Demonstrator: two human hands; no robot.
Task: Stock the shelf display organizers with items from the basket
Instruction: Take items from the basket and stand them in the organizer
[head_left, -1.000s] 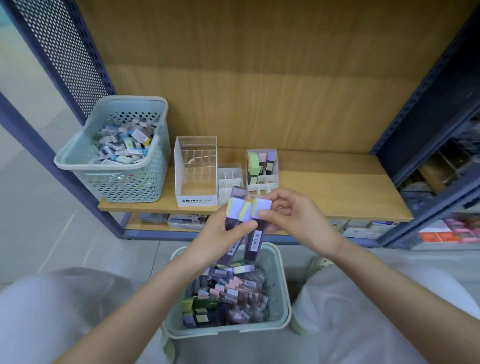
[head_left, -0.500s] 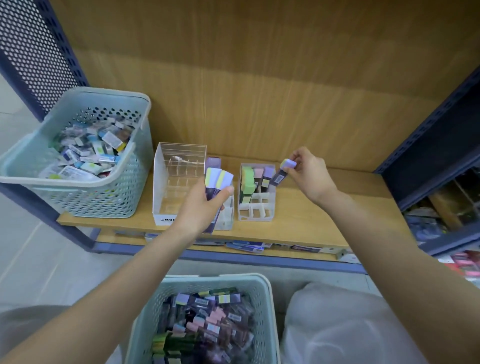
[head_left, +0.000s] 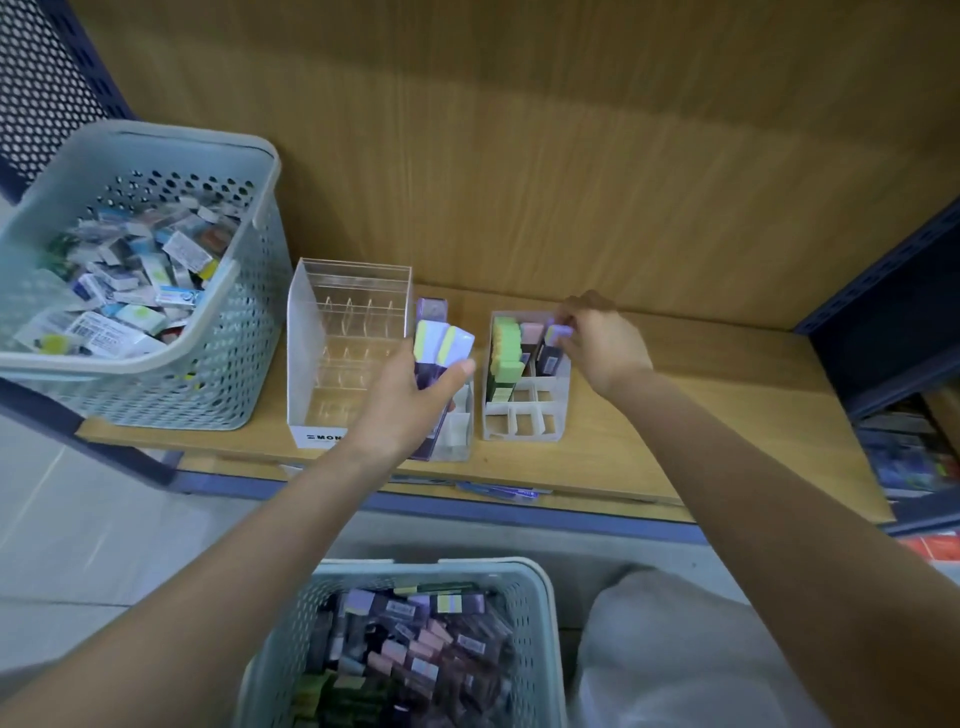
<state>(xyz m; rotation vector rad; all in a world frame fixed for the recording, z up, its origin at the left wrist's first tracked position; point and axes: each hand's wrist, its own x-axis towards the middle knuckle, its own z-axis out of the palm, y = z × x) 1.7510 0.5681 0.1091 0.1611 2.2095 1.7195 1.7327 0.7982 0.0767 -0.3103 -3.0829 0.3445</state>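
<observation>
My left hand (head_left: 410, 402) grips a bunch of long dark-sleeved erasers (head_left: 443, 347) with purple and yellow-green tips, held over the small clear organizer (head_left: 457, 441). My right hand (head_left: 602, 343) pinches a purple-tipped eraser (head_left: 557, 335) and sets it into a back slot of the white divided organizer (head_left: 524, 421), beside green and pink ones. The pale green basket (head_left: 524, 577) below, between my knees, holds several more of these erasers.
A tall clear acrylic organizer (head_left: 311, 338) with dividers stands left of my left hand. A second pale basket (head_left: 244, 291) of small boxed erasers sits at the shelf's left end. The wooden shelf (head_left: 701, 415) extends right to a dark blue upright (head_left: 883, 270).
My right hand took one eraser from the bunch, carried it right and lowered it into the white organizer. My left hand rose from over the basket to the shelf with the rest.
</observation>
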